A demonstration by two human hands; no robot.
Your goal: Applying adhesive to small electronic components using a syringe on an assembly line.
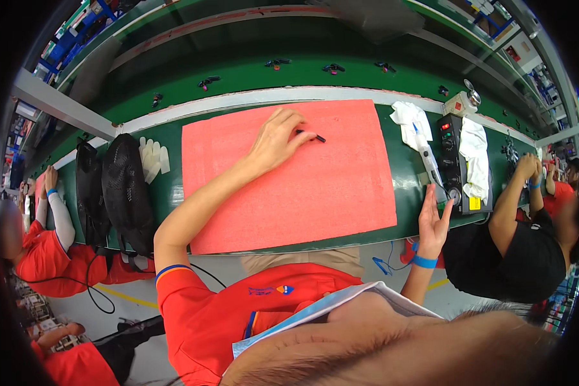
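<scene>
My left hand [276,143] reaches over the pink foam mat [289,199], its thumb and fingers closed on a small black part [320,138]. The part's dark tip pokes out to the right of the fingertips; its exact kind cannot be made out. Beyond the mat's right edge, my right hand [435,222] is raised with its thumb apart from the fingers, a blue band round the wrist. Just past its fingertips lies a white pen-shaped dispenser [429,161] with a blue tip. Close by stands a black control box [452,151] with a round gauge [455,194].
White cloths [412,122] lie beside the pen and over the box. A metal-topped bottle [462,103] stands behind. Black mesh bags [127,186] and pale finger cots [153,159] are at left. Several small black parts sit on the green belt [238,74]. Co-workers sit on both sides.
</scene>
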